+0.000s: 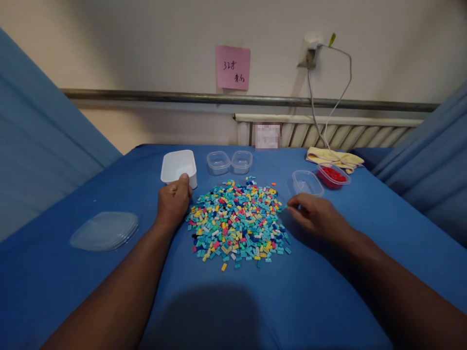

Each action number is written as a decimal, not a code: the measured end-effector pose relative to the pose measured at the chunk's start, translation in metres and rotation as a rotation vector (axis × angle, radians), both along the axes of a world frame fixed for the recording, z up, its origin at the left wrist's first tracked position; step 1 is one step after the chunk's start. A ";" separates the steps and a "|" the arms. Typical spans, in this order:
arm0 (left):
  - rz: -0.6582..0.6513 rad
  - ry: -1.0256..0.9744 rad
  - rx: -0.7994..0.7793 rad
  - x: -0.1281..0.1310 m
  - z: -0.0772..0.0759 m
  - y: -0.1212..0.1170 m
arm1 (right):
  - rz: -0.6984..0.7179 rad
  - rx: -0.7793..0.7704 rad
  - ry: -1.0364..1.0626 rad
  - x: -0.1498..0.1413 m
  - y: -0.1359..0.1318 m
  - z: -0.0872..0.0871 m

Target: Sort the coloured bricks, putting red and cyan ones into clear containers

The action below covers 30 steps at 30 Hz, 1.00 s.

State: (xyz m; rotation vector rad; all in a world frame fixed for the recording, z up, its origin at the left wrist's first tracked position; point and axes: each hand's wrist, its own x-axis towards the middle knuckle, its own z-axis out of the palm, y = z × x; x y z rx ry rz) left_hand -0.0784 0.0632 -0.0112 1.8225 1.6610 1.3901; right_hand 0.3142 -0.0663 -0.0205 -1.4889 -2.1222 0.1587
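Observation:
A wide heap of small toy building bricks (237, 218) in turquoise, yellow, pink, white and dark blue lies on the blue cloth. My left hand (174, 201) is closed at the heap's left edge. Its thumb overlaps the front wall of a white plastic box (178, 159); whether it touches the box, or what the curled fingers hold, I cannot make out. At the heap's right edge, my right hand (315, 214) has thumb and fingers drawn together in a pinch. Anything between those fingertips is too small or hidden to name.
Two clear tubs (219, 170) stand behind the heap. Right of it are another clear tub (308, 183) and a tub of red bricks (333, 179), near a yellow cloth (332, 156). Stacked clear lids (105, 231) lie left. A radiator (299, 131) and cable (324, 121) border the back.

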 end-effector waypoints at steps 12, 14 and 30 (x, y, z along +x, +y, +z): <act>-0.060 0.080 -0.034 0.007 0.009 -0.005 | 0.150 0.174 0.060 0.014 0.009 0.001; -0.066 0.081 -0.035 0.007 0.009 -0.005 | 0.338 0.010 0.050 -0.001 0.003 -0.003; -0.299 0.384 0.092 0.015 0.000 -0.012 | 0.148 -0.183 0.031 -0.021 0.005 -0.007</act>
